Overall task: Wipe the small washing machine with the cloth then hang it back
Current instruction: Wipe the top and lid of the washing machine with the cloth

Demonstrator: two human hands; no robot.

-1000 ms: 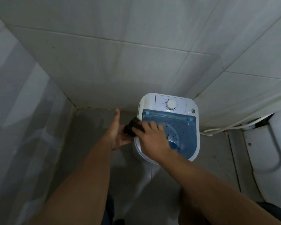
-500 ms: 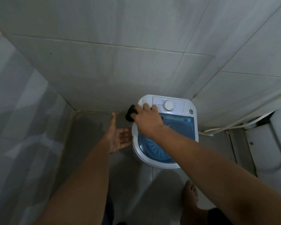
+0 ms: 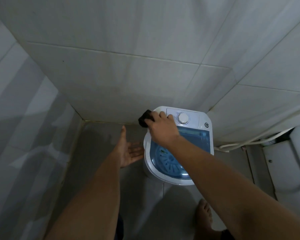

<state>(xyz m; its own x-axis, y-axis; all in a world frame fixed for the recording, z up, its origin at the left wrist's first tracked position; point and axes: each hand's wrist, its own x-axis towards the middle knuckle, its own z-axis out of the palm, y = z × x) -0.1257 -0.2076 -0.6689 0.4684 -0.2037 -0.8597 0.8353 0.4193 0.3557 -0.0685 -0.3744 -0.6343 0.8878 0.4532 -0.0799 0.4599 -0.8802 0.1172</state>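
Note:
The small washing machine [image 3: 203, 118] is white with a blue see-through lid and a round dial, standing on the floor in a tiled corner. My right hand [image 3: 161, 129] presses a dark cloth [image 3: 144, 118] onto the machine's back-left top corner, next to the dial panel. Most of the cloth is hidden under my fingers. My left hand [image 3: 128, 149] is held flat and open beside the machine's left side, palm toward it, holding nothing.
Tiled walls [image 3: 128, 75] close in behind and on both sides. A white hose [image 3: 241, 142] runs along the floor to the right of the machine. A white fixture [image 3: 293, 161] fills the right edge. My bare foot [image 3: 203, 215] stands in front of the machine.
My right hand slid the cloth from the lid's left edge up to the back-left corner of the top. My left hand let go of the cloth and opened beside the machine.

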